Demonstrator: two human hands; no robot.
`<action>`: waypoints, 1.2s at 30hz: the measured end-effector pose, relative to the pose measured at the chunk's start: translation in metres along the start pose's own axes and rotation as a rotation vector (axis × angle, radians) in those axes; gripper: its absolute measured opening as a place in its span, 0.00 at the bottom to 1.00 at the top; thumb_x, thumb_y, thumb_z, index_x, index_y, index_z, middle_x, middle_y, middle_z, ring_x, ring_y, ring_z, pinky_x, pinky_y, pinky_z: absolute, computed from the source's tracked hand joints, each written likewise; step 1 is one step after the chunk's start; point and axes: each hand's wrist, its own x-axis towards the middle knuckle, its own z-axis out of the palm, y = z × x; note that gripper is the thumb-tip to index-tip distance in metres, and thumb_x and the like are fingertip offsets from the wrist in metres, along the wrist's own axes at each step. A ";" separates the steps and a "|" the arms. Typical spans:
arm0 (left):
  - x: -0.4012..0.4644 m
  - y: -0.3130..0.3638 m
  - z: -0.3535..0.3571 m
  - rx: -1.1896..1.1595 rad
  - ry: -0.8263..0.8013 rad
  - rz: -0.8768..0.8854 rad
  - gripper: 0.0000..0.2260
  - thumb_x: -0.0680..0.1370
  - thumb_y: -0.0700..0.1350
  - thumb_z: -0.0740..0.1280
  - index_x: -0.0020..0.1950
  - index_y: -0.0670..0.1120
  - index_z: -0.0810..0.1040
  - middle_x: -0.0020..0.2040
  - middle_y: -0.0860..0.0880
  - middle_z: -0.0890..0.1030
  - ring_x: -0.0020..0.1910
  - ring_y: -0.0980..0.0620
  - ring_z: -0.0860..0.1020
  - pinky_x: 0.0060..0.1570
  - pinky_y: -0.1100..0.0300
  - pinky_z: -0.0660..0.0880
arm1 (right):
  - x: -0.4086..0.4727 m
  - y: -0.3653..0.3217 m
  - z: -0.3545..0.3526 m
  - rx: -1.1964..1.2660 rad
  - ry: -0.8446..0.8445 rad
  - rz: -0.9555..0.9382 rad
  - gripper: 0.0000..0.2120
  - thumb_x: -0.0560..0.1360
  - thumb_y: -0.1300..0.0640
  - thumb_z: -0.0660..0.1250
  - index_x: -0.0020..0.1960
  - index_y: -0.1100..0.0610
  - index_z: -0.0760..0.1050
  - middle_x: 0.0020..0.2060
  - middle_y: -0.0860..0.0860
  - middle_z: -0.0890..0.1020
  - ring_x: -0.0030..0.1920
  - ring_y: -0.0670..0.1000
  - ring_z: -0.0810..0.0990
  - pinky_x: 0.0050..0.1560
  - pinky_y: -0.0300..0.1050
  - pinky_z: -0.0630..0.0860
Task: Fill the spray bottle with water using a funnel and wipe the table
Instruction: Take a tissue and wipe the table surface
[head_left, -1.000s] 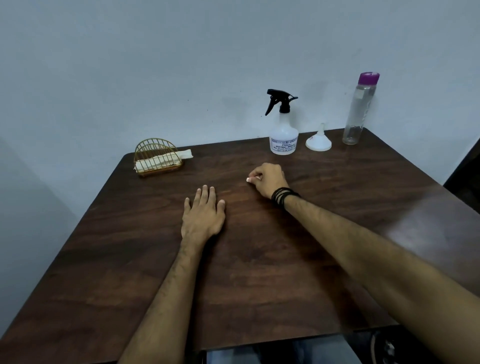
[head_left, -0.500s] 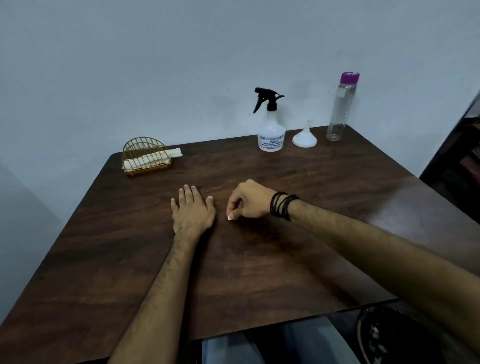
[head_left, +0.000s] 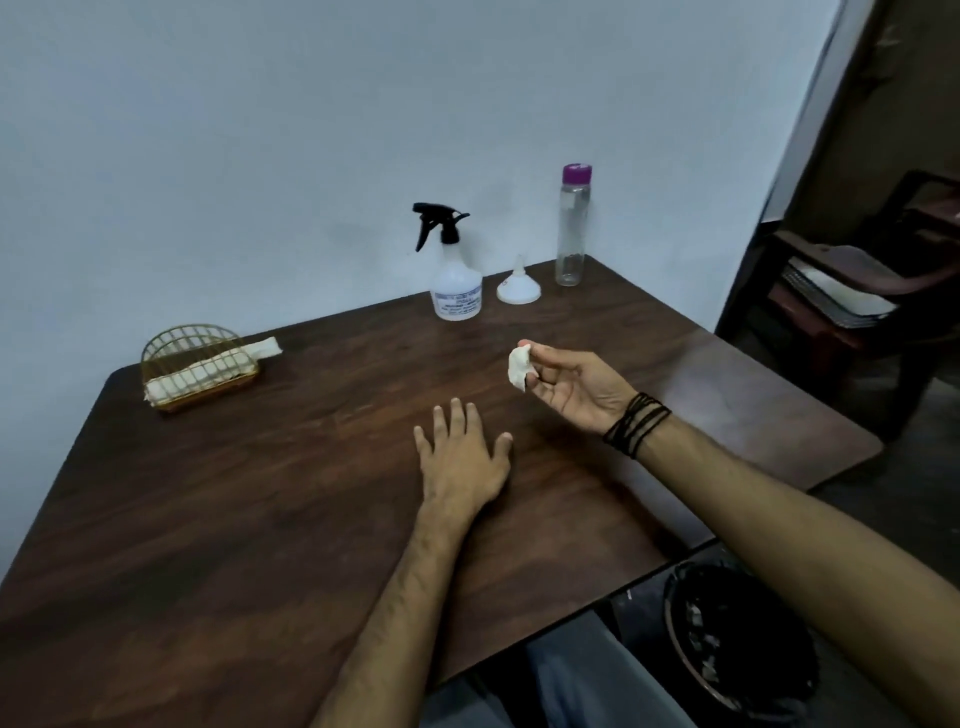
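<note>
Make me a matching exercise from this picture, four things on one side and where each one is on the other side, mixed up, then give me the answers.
Things:
1. funnel
2. crumpled tissue
3. left hand
4. wire basket

Places:
A. pinched in the fingers of the right hand, off the table
B. near the table's far left corner, with folded napkins inside
C. flat, palm down, on the tabletop
D. upside down between the spray bottle and the water bottle

Pairs: 1-D, 2-A, 3-C, 4-B
</note>
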 end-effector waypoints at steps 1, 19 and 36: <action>-0.001 0.015 0.003 -0.013 -0.010 0.034 0.33 0.83 0.61 0.52 0.82 0.44 0.52 0.83 0.45 0.49 0.82 0.44 0.45 0.78 0.39 0.42 | -0.005 -0.004 -0.008 -0.013 0.010 -0.035 0.06 0.75 0.63 0.67 0.51 0.61 0.79 0.45 0.54 0.83 0.45 0.49 0.82 0.43 0.35 0.81; -0.106 0.276 0.178 -0.105 0.429 0.986 0.09 0.76 0.47 0.67 0.51 0.42 0.81 0.45 0.44 0.79 0.44 0.44 0.74 0.46 0.51 0.70 | -0.188 -0.139 -0.228 -0.336 -0.023 -0.107 0.04 0.72 0.64 0.66 0.46 0.58 0.75 0.35 0.52 0.78 0.31 0.44 0.78 0.32 0.35 0.80; -0.059 0.255 0.342 -0.027 -0.448 0.358 0.19 0.76 0.48 0.67 0.64 0.41 0.75 0.60 0.40 0.78 0.62 0.38 0.74 0.60 0.49 0.71 | -0.174 0.086 -0.468 -1.021 0.782 0.454 0.10 0.73 0.57 0.75 0.35 0.52 0.78 0.32 0.48 0.83 0.30 0.46 0.82 0.35 0.40 0.82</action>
